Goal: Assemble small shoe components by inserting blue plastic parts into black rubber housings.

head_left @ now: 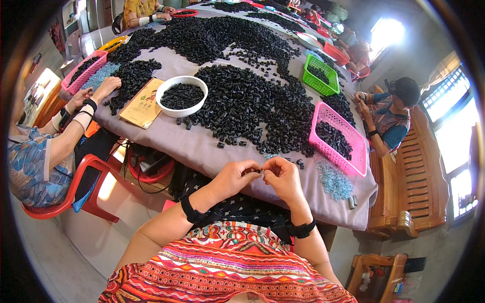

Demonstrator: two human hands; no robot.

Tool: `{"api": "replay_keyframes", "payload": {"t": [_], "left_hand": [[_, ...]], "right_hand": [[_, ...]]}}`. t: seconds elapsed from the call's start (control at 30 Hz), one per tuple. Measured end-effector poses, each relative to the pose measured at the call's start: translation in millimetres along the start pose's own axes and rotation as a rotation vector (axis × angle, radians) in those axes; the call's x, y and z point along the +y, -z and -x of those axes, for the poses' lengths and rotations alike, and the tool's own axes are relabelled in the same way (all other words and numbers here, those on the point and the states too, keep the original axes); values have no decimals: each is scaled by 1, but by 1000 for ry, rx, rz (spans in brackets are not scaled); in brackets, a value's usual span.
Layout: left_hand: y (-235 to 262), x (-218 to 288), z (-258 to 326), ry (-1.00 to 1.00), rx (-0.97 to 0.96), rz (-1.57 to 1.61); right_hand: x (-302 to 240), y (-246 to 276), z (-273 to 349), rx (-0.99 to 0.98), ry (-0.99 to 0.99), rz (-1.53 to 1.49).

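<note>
My left hand (237,178) and my right hand (284,180) meet just over the table's near edge, both closed in a pinch. A small black plastic piece (256,171) shows between my left thumb and fingers. Whatever my right fingertips pinch is too small to name; a pale spot shows there. Beyond my hands spreads a big heap of small black plastic pieces (237,101). To the right of my right hand lies a pile of small clear bluish pieces (334,181), close to a pink basket (355,165) holding black pieces.
A white bowl (178,113) of thin black parts stands beside a yellow booklet (136,117). Farther off are a green basket (329,91) and another pink basket (67,84). Co-workers sit along both sides, one at left on a red chair (83,174). A wooden bench (417,177) stands right.
</note>
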State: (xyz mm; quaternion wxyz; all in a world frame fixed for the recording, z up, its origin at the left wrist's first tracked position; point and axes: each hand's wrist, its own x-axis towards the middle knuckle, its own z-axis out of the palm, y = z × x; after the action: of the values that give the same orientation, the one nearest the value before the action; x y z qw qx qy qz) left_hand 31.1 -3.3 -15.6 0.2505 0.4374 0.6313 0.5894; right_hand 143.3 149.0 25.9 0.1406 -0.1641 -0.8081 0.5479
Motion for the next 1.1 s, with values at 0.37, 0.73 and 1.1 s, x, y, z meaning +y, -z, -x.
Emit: {"api": "replay_keyframes", "payload": {"t": [0.37, 0.73, 1.1], "left_hand": [[0, -3, -9, -112, 106, 238], [2, -9, -10, 97, 40, 520], [4, -8, -9, 152, -168, 458]], "right_hand": [[-2, -8, -1, 18, -5, -201], [-8, -12, -3, 27, 40, -218], [-8, -15, -2, 71, 41, -185]]}}
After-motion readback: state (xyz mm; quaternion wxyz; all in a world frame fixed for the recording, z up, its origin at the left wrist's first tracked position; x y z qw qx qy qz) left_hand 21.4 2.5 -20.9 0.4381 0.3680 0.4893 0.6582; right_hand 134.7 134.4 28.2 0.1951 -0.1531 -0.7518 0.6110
